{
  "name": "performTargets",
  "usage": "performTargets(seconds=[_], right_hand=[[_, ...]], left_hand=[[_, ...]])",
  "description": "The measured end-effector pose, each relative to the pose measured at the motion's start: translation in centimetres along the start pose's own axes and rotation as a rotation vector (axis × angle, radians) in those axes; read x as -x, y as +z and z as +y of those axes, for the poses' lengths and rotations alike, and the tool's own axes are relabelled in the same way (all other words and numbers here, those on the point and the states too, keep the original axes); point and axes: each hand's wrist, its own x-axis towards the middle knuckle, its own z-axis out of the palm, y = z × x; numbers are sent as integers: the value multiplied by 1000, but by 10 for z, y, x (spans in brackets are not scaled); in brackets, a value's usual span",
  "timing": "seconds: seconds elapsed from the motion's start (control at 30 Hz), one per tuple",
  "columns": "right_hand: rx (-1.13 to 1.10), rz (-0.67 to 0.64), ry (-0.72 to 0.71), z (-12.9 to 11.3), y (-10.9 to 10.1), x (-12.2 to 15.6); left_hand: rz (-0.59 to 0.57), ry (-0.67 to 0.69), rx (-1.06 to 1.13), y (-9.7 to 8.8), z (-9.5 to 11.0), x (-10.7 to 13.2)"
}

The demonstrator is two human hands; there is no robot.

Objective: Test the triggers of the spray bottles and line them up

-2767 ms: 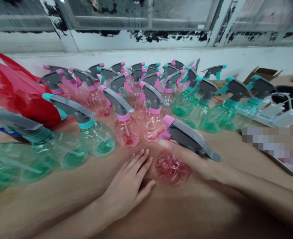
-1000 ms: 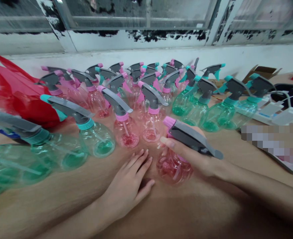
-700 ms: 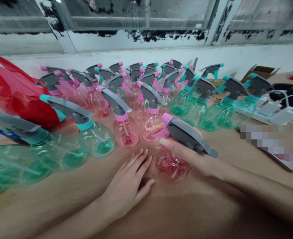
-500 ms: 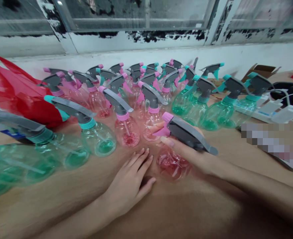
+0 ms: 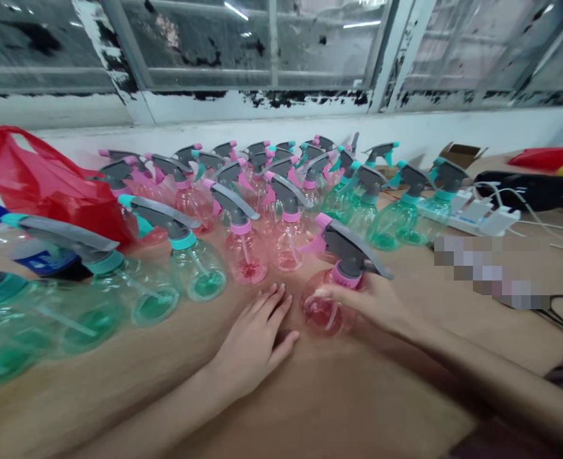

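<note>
My right hand (image 5: 374,301) is wrapped round the body of a pink spray bottle (image 5: 326,312) that stands on the brown table (image 5: 338,408). The bottle's grey trigger head (image 5: 350,245) with pink nozzle and collar points left. My left hand (image 5: 257,338) lies flat on the table with fingers spread, just left of that bottle and not touching it. Right behind stand more pink bottles (image 5: 245,252) in rows.
Several green spray bottles (image 5: 190,268) stand at the left and others (image 5: 396,220) at the back right. A red plastic bag (image 5: 51,185) lies at the far left. A white power strip (image 5: 472,220) with cables and a small cardboard box (image 5: 460,154) sit at the right.
My right hand has slid from the trigger head down to the bottle's body. The bottle now stands upright on the table. My left hand has stayed flat; the view has tilted up.
</note>
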Motion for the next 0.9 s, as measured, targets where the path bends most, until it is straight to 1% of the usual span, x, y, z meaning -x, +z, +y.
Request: performTargets(seconds=[0.07,0.13,0.23,0.3,0.4,0.5,0.63,0.77,0.83,0.9], right_hand=[[11,46,32,5,-3,10],[72,9,38,8,-8,20],[248,-49,21,6,-18,27],[375,-24,9,6,-27,25],[532,73,-21,12,-37,12],[605,160,-53,27,-40,-10],[659,195,-73,46,-32,-41],[733,243,-105,55,-19,-61],[757,264,-119,58,-14,-68],[774,279,-125,61,-12,-72]], left_hand=[[19,7,10,2,-2,0],[32,10,16,3,-3,1],[48,19,10,3,-5,0],[57,30,-1,2,-5,0],[60,47,-23,2,-6,-1],[67,51,-39,3,-8,-2],[108,61,-60,7,-14,-1],[139,79,-73,12,-19,2],[144,75,-83,14,-17,1],[137,75,-93,15,-9,-5]])
